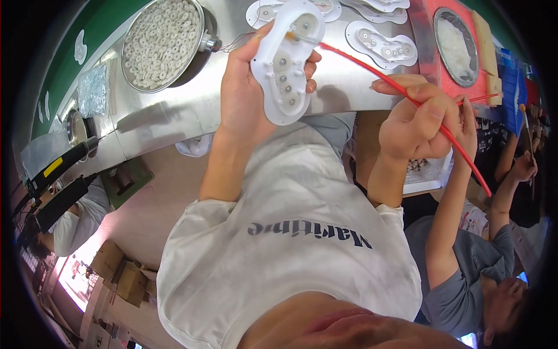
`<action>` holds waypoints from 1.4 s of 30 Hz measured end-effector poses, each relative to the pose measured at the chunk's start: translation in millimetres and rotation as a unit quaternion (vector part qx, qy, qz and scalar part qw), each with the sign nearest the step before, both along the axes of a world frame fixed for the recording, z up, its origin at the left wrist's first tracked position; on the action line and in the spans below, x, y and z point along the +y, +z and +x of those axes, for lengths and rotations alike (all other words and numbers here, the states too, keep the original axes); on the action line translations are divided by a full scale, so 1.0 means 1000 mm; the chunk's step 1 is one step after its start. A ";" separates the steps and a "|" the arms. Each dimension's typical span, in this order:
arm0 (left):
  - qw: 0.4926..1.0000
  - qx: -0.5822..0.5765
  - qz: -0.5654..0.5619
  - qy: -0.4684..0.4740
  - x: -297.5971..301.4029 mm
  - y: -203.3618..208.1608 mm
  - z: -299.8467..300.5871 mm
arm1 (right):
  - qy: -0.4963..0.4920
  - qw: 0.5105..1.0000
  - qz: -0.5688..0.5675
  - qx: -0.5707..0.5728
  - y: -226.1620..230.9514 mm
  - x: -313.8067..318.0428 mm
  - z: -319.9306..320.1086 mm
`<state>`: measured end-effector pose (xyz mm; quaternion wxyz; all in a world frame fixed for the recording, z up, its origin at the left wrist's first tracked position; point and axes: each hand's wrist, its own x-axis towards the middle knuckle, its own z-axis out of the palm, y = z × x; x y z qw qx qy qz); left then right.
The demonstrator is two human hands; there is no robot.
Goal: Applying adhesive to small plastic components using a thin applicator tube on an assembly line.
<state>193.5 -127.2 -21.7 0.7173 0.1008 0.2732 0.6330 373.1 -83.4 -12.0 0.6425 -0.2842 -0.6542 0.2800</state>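
Brush (372,70), red-handled, was clamped in the right hand (421,119), its tip at the upper end of a white plastic shell (273,78). The left hand (247,96) gripped that shell by its edges, above the metal table (183,122). A bowl (201,26) of white parts (160,46) stood to the left.

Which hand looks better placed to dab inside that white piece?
Probably the right hand: it holds the red brush, whose tip is at the white piece. The left hand is busy supporting that piece.

One held shell (292,71), one parts-filled pan (201,35) — one red mat (426,49)
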 end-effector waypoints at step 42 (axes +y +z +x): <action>1.000 0.001 -0.001 0.003 0.001 -0.005 -0.010 | 0.045 0.999 0.003 0.015 -0.002 0.002 -0.011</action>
